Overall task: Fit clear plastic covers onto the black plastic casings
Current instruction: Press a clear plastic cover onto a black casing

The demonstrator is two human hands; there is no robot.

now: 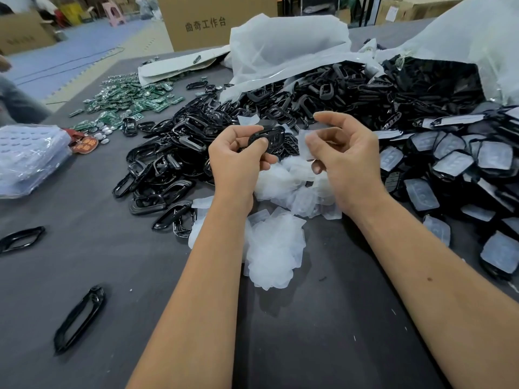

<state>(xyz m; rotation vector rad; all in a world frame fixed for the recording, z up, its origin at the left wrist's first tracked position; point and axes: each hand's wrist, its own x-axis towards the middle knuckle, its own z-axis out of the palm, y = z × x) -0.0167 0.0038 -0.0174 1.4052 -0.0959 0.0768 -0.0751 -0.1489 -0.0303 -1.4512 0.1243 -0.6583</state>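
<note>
My left hand [238,161] grips a black plastic casing [268,137] between thumb and fingers, held above the table. My right hand [345,153] pinches a clear plastic cover [304,143] just right of the casing; the two parts are a little apart. Below my hands lies a heap of clear covers [276,242]. A big pile of loose black casings [280,113] spreads behind and to the left. On the right sit casings with clear covers fitted [455,161].
The grey table [112,262] holds stray black frames [80,318] at the front left, green circuit boards [126,99] at the back left, and a stack of clear trays [28,155] at the left edge. White plastic bags [283,46] and a cardboard box [207,21] stand behind.
</note>
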